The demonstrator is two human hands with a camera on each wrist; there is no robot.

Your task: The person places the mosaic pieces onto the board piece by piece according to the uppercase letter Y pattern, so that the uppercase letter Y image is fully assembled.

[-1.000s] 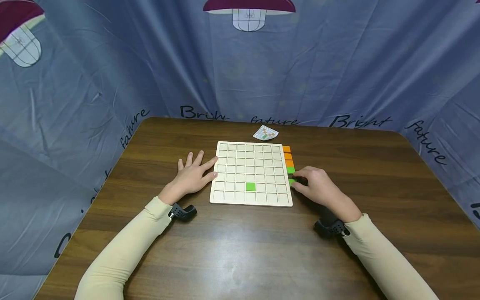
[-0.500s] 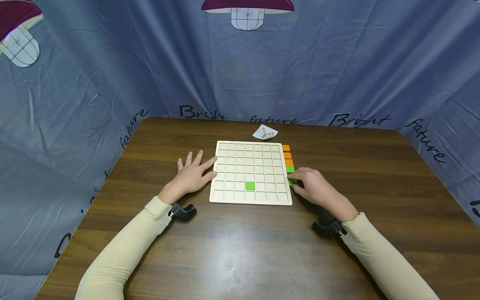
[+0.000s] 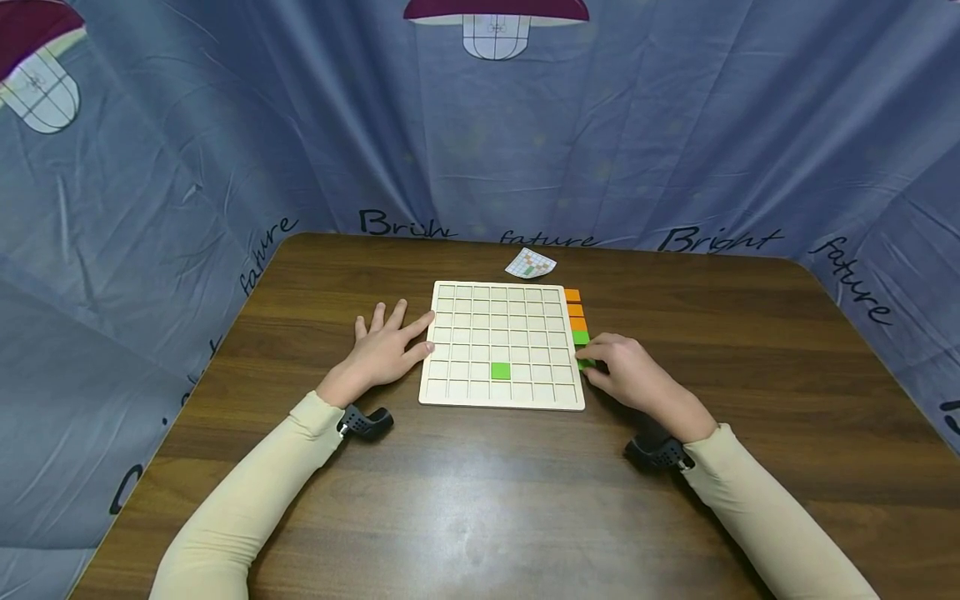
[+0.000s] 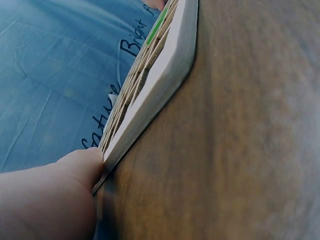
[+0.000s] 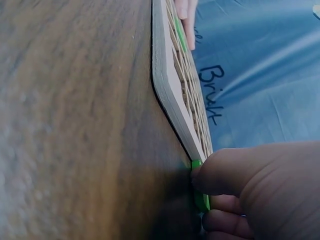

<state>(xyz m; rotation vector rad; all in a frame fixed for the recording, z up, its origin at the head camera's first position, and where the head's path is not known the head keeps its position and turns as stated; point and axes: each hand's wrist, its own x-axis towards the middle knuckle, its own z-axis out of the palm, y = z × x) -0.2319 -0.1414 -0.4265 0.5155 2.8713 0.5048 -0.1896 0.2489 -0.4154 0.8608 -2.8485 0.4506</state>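
Observation:
My left hand (image 3: 378, 350) lies with its fingers spread on the table, thumb and index finger touching the left edge of a pale gridded board (image 3: 459, 393). One green square tile (image 3: 500, 371) sits in a cell in the second row from the front. At the board's right edge, my right hand (image 3: 630, 371) pinches another green tile (image 5: 201, 201) between thumb and fingers; they cover part of it. Just behind those fingers, a further green tile (image 3: 581, 337) lies against the board.
Several orange tiles (image 3: 576, 311) line the right edge of the board, towards the back. Beyond it is a small curled card (image 3: 531, 263) with a coloured grid pattern. The wooden table (image 3: 465, 500) extends to a blue curtain (image 3: 637, 125) at the back and sides.
My right hand has shifted slightly left, its index fingertip now at the board's right edge by the green tile. The left hand and board have stayed in place.

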